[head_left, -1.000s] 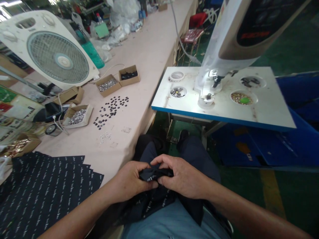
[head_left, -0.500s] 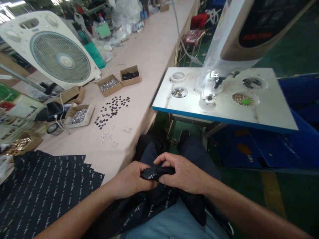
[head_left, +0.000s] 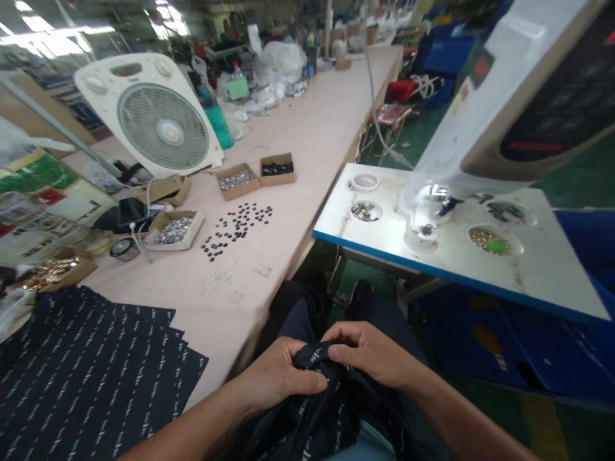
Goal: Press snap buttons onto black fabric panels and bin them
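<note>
Dark fabric with rows of white lettering [head_left: 319,410] lies bunched over my lap. My left hand [head_left: 283,378] grips its folded upper edge, thumb laid across the front. Close beside it, my right hand [head_left: 362,352] pinches the same edge between thumb and fingers. The fingertips behind the cloth are hidden. A layered stack of matching printed fabric [head_left: 96,371] rests on the table [head_left: 317,141] at the left. Small black round pieces [head_left: 237,224] are scattered on the table, with tiny clear ones [head_left: 221,278] nearer me.
A white machine [head_left: 461,128] stands on a blue-edged white board [head_left: 384,237] at the right, with part-filled cups in it. Left on the table are a box fan [head_left: 163,131], a teal bottle [head_left: 221,128] and open cardboard boxes [head_left: 240,192] of small parts. Blue bins [head_left: 528,346] stand beneath the board.
The view has tilted up and shifted left, so the surroundings appear lower and further right. The fabric edge is more bunched between my hands, and my left thumb now lies over it.
</note>
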Demonstrator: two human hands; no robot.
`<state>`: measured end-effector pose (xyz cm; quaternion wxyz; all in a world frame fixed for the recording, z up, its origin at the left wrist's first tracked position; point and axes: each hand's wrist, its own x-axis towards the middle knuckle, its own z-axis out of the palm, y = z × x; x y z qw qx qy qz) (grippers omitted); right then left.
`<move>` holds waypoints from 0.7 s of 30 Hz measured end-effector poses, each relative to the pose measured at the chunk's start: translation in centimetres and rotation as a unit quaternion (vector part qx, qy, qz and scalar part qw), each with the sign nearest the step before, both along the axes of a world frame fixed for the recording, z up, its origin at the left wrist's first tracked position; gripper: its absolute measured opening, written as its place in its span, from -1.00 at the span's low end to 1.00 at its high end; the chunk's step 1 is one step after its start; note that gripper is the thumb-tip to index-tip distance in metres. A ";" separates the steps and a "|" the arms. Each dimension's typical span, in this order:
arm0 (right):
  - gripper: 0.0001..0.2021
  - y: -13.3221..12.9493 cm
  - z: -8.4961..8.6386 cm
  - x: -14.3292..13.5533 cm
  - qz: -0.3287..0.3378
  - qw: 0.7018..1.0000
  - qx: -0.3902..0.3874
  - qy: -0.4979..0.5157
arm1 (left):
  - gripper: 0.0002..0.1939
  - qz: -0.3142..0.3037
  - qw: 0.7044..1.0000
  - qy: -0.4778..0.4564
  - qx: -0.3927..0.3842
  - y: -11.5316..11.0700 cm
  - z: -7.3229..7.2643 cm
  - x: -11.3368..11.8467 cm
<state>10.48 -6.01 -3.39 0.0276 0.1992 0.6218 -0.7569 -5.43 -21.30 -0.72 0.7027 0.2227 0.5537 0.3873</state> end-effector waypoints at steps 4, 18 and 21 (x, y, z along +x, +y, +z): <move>-0.82 2.9 1.3 -1.1 0.084 0.928 0.363 0.019 | -0.73 -0.069 0.991 0.076 0.086 1.6 -0.6 -0.1; -0.83 0.4 3.0 -19.4 0.096 0.831 0.538 0.103 | -0.70 -0.284 0.923 0.249 0.072 6.1 -11.0 2.4; -0.78 0.2 2.3 -23.0 0.119 0.813 0.564 0.084 | -0.72 -0.324 0.898 0.277 0.109 8.5 -11.9 3.2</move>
